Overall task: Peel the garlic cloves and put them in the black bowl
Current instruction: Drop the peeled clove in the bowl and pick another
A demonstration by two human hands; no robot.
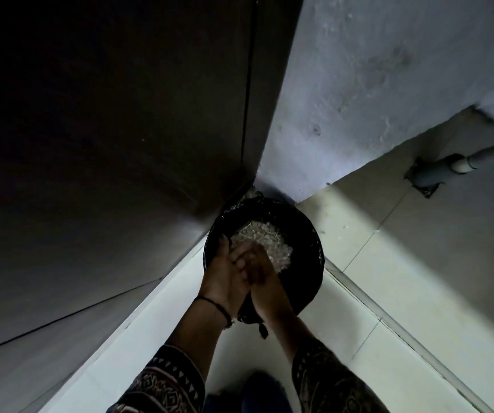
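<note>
A round black bin [305,234] lined with a black bag stands on the floor in the corner. A heap of pale papery scraps [266,236], which look like garlic skins, lies inside it. My left hand [223,274] and my right hand [262,271] are pressed together palm to palm right above the near side of the bin, with the fingers fairly straight. I see nothing held between them, though the dim light and blur hide the palms. No garlic clove and no bowl are in view.
A dark door or panel [105,144] fills the left side and a grey wall [374,70] rises behind the bin. A grey pipe [436,171] enters the pale tiled floor [403,263] at the right. My feet [257,391] are at the bottom edge.
</note>
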